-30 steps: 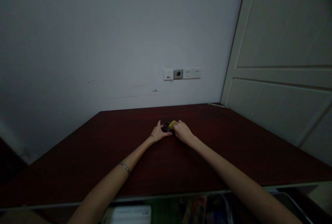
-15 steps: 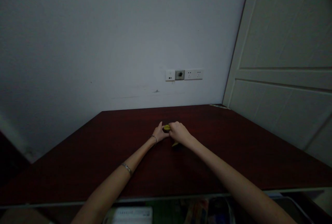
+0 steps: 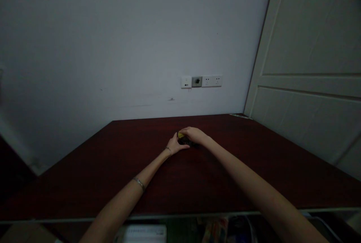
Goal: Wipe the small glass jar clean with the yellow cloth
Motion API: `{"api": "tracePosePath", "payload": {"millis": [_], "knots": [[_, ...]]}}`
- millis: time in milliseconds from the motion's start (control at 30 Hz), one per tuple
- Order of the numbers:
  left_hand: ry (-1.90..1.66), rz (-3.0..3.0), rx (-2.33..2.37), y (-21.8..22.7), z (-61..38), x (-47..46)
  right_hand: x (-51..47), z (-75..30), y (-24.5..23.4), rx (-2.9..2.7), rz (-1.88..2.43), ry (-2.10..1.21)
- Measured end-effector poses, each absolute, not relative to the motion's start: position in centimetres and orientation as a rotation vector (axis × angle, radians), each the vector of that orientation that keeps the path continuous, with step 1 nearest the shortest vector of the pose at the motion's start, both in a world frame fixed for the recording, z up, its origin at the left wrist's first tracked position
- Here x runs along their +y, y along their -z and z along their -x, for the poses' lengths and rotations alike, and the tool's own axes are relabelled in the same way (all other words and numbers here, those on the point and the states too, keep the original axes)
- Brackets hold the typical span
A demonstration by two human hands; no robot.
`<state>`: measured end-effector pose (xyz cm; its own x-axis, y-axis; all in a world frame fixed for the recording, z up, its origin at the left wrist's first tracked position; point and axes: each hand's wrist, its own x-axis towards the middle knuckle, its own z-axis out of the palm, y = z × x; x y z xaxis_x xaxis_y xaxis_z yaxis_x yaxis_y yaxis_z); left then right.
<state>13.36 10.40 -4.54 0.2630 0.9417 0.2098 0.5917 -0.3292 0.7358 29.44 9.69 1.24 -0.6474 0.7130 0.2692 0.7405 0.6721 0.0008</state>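
Note:
A small black-and-yellow object (image 3: 181,135) sits between my hands near the middle of the table; its kind is too small and dark to make out. My left hand (image 3: 175,145) curves round its left side, thumb stretched along the near side. From the right, my right hand (image 3: 194,134) reaches over the top, with its fingers on the yellow part. The dark lower part shows between the left thumb and the right palm. Most of the fingertips are hidden.
The dark red table (image 3: 135,138) meets a pale wall with a row of sockets (image 3: 212,81). A panelled white door (image 3: 307,123) stands at the right. Under the near edge are a white box-like item (image 3: 145,232) and several dim, colourful things.
My right hand has shifted up and flattened over the object. The yellow strip that showed below it is out of sight, and more black shows. My left hand has barely moved.

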Motion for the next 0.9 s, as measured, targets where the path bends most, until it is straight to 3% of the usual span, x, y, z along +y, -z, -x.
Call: {"api": "tracePosePath", "payload": {"millis": [600,900], "knots": [[-0.898,-2.015,1.336,5.0,-13.3,10.6,3.4,-29.6,-0.1,-2.483,1.690,0.542],[-0.885,-2.058,1.327,5.4,-13.3,11.1,0.6,-26.4,-0.5,-2.461,1.743,0.478]]}}
